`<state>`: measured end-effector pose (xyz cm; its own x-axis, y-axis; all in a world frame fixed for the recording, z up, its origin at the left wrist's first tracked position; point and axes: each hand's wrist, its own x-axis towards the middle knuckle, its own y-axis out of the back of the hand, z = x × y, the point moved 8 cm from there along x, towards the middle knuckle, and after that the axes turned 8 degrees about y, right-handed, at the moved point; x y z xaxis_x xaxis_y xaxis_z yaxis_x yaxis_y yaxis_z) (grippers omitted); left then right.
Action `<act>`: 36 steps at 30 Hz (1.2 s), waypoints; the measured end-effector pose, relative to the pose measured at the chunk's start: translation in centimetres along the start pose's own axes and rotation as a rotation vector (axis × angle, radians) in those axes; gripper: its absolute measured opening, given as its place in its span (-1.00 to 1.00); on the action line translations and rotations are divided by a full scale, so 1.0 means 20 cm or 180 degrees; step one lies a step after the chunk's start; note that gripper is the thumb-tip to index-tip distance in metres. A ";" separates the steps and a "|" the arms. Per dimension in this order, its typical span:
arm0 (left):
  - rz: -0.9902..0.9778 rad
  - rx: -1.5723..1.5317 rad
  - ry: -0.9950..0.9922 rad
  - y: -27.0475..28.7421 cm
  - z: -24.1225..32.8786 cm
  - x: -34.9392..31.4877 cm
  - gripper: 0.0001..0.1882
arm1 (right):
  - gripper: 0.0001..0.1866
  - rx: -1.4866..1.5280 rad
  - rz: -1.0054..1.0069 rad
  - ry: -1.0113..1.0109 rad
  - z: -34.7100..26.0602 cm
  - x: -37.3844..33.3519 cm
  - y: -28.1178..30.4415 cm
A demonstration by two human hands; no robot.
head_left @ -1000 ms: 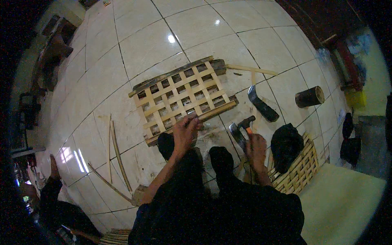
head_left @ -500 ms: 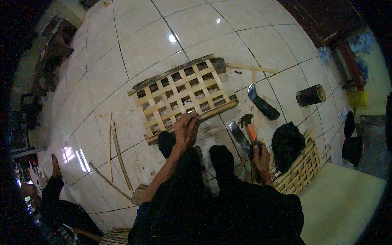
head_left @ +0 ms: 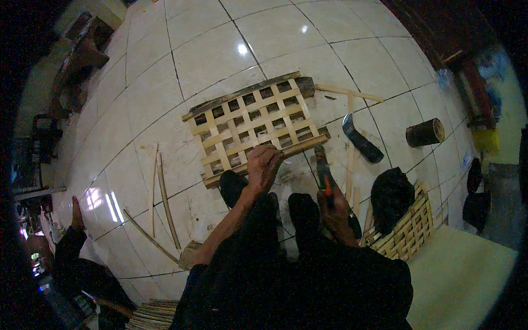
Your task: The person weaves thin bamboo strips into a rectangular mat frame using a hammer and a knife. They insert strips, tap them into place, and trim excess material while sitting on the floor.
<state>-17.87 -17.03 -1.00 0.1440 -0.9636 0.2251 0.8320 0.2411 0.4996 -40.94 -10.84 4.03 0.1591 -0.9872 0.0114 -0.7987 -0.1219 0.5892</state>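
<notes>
Woven lattice point(head_left: 248, 127) of pale strips, one piece, centre of frame, lying over dark wooden pieces on the tiled floor point(head_left: 198, 49).
Left hand point(head_left: 264, 165): fingers bent together at the lattice's lower edge; cannot tell whether they grip anything. Right hand point(head_left: 335, 213), right of lower centre: clasped round an orange-handled hammer point(head_left: 327, 184), blurred, head end near the lattice's lower right corner. Also: curved knife point(head_left: 363, 140) and short log point(head_left: 425, 133), right; black bundle point(head_left: 391, 199) against second woven panel point(head_left: 413, 232), lower right; loose sticks point(head_left: 166, 201), left.
</notes>
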 end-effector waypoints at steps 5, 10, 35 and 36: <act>0.0104 0.0152 -0.0204 0.08 0.17 0.03 -0.87 | -0.67 0.0120 -0.0506 -0.0017 0.06 0.00 -0.15; 0.0185 0.0231 -0.0096 0.08 0.09 -0.01 -0.87 | -0.67 0.0181 -0.0905 -0.0201 0.01 0.05 -0.27; -0.0163 0.0466 0.0053 0.10 -0.01 -0.06 -0.67 | -0.66 -0.0447 -0.0348 0.0467 -0.12 0.12 -0.18; -0.0228 0.0525 0.0159 0.09 -0.02 -0.06 -0.67 | -0.66 -0.0485 -0.0303 0.0592 -0.14 0.10 -0.17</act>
<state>-16.28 -15.40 -0.68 0.1173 -0.9826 0.1442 0.7425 0.1833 0.6443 -36.26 -12.11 4.23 0.3447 -0.9344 0.0902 -0.6806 -0.1826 0.7095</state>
